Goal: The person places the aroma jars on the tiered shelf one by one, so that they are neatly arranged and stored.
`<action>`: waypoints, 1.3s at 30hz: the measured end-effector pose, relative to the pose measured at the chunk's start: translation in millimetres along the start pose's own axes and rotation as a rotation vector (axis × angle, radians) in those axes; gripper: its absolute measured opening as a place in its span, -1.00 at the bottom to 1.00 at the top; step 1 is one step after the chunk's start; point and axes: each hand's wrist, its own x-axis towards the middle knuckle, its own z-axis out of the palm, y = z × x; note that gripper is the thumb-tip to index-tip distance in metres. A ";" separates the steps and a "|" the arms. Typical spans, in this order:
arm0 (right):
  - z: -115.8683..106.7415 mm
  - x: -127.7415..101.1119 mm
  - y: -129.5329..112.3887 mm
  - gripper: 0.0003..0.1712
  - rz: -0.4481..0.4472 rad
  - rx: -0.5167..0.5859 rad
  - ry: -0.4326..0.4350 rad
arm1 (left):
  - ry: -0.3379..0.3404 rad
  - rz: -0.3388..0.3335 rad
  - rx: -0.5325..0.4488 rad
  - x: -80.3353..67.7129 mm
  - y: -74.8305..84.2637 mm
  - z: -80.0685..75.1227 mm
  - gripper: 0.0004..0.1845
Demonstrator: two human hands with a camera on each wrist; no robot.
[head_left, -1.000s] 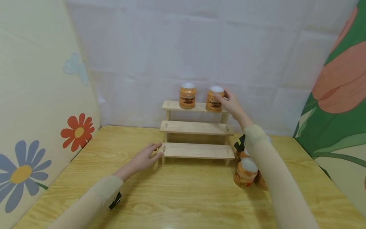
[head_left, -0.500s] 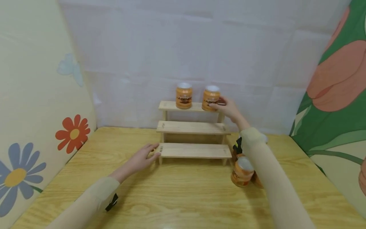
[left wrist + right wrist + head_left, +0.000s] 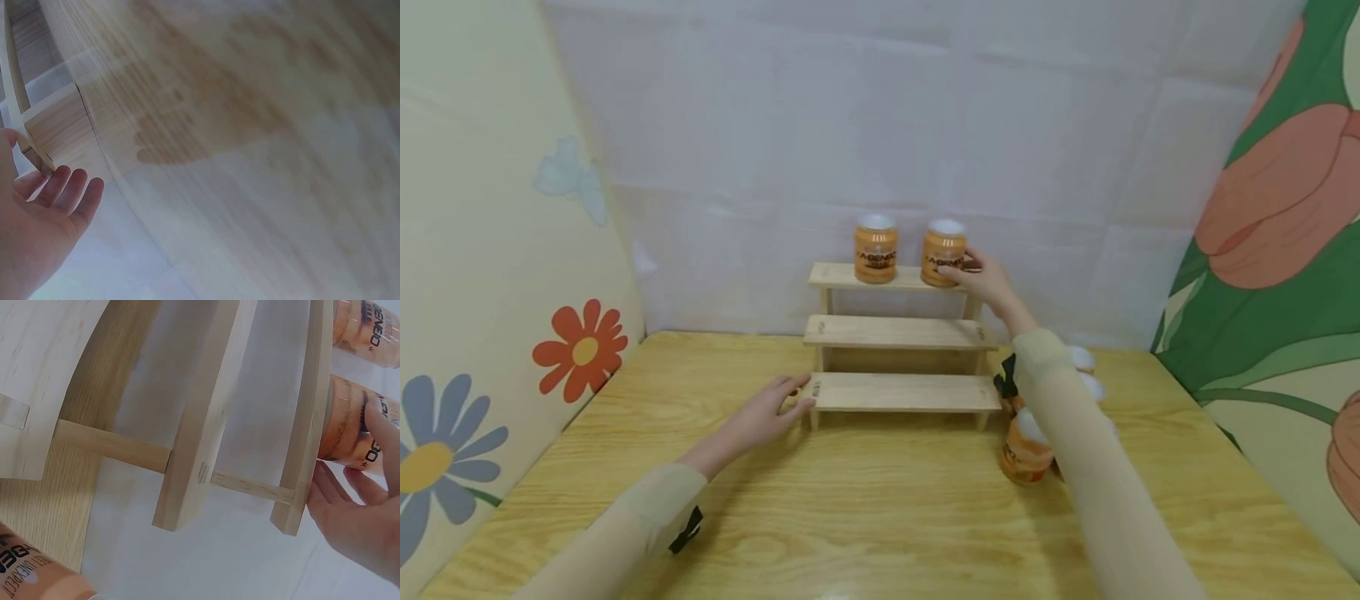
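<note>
A three-tier wooden shelf (image 3: pixel 895 333) stands at the back of the table. Two orange jars with white lids stand on its top tier. My right hand (image 3: pixel 983 282) grips the right jar (image 3: pixel 943 250) low on its side, thumb in front. In the right wrist view a finger (image 3: pixel 386 445) lies across that jar (image 3: pixel 347 422), just above the top board (image 3: pixel 309 425). The left jar (image 3: pixel 875 248) stands free. My left hand (image 3: pixel 766 412) rests flat on the table, fingers straight, touching the left end of the bottom tier (image 3: pixel 898 392). The left wrist view shows those fingers (image 3: pixel 65 194) beside the shelf's corner (image 3: pixel 56 125).
Several more orange jars (image 3: pixel 1022 450) stand on the table (image 3: pixel 865 508) right of the shelf, partly hidden by my right forearm. Flower-printed panels close in the left (image 3: pixel 490 275) and right (image 3: pixel 1270 250) sides; a white wall is behind the shelf.
My right hand has slid from the jar's lid down to its lower side, and the jar has settled on the top tier. The left hand has stayed put.
</note>
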 end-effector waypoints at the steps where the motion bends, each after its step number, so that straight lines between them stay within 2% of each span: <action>1: 0.0 0.3 -0.2 -0.26 0.001 -0.004 0.005 | 0.000 0.001 0.001 0.3 0.3 -0.3 -0.37; 12: 3.0 2.0 -1.0 -0.23 0.036 -0.061 0.042 | 0.003 0.002 0.006 0.6 -1.4 -0.1 -0.37; 20: 3.6 4.5 1.0 -0.31 -0.003 -0.064 0.034 | 0.013 0.005 -0.003 2.6 -3.9 0.5 -0.37; 26: -7.0 -5.4 4.2 -0.29 0.011 -0.020 0.065 | 0.006 0.022 0.005 5.1 -3.4 4.1 -0.38; 39: -43.1 -29.1 13.4 -0.32 -0.007 -0.089 0.000 | 0.003 0.005 -0.004 10.6 -3.4 2.6 -0.36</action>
